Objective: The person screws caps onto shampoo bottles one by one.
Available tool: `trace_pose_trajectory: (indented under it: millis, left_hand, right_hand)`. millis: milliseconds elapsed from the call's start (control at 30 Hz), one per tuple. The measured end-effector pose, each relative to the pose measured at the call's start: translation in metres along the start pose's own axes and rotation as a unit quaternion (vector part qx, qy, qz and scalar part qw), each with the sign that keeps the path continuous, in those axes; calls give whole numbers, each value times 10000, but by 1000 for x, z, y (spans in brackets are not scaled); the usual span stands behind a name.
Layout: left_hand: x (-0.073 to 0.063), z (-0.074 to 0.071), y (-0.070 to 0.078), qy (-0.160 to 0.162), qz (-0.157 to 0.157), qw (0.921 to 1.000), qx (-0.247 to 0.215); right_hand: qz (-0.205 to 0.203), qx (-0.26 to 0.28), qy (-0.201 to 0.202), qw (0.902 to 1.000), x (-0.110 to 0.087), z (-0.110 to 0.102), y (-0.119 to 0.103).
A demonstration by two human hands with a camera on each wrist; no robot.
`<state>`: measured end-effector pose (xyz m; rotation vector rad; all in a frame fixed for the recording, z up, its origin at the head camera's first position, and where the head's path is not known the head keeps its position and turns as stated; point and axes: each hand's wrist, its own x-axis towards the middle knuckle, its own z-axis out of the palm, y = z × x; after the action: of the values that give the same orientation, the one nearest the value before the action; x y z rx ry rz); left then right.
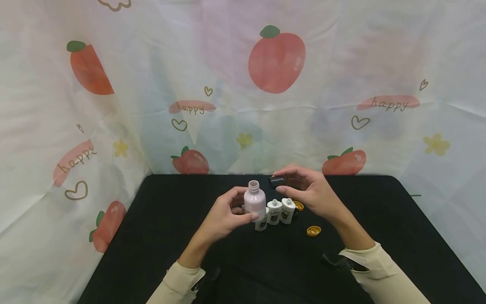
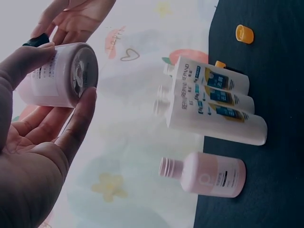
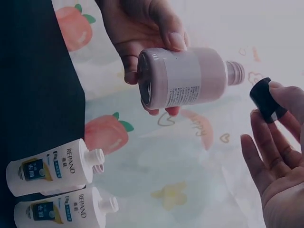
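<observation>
Beyond the hands stretches a black table [image 1: 167, 219]. With the held pink bottle taken as the clock's centre in the head view, the left hand [image 1: 224, 215] is placed at 8 o'clock, its fingers and thumb wrapped around the bottle; the right hand [image 1: 314, 192] is found at 3. The pink bottle [image 1: 254, 202] is held up, uncapped. Three white bottles [image 1: 274, 213] are stood at 4, two yellow caps [image 1: 313, 231] seen at 3 and 4. The black cap [image 3: 263, 100], at 2, is pinched between right thumb and fingertips, apart from the neck.

Any contents could be spilled if the open bottle were tipped; the white bottles could be toppled by a lowered base. A second pink bottle [image 2: 213, 175] is shown plainly by the left wrist view, at 6 o'clock from the white ones; in the head view it cannot be made out.
</observation>
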<state>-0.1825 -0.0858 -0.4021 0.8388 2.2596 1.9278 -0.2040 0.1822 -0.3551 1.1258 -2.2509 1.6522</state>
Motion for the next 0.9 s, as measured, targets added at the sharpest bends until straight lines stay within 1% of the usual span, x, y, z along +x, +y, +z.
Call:
trace_pose_trajectory:
  millis: [167, 233, 333, 500, 633, 700, 800, 900]
  left_hand:
    - [-1, 5, 2, -5, 79, 9999, -128]
    - [-1, 6, 2, -17, 93, 9999, -120]
    - [-1, 8, 3, -26, 104, 9999, -80]
    - [-1, 11, 3, -55, 140, 9999, -5]
    - [0, 12, 2, -75, 190, 9998, 25]
    - [0, 13, 2, -75, 213, 9997, 43]
    - [-1, 13, 2, -71, 249, 9997, 53]
    - [-1, 14, 3, -63, 291, 9995, 50]
  right_hand:
    - [-286, 90, -102, 9995, 5, 1, -2]
    - [-337, 103, -145, 9993, 7, 1, -3]
    - [-370, 70, -208, 9991, 9, 2, -6]
    - [-281, 108, -272, 9992, 13, 4, -9]
    - [-105, 325, -300, 9990, 15, 6, -9]
    - [-79, 456, -333, 9984, 15, 7, -9]
    - [-190, 513, -414, 9976, 16, 8, -9]
    - [-388, 379, -480, 9974, 17, 8, -9]
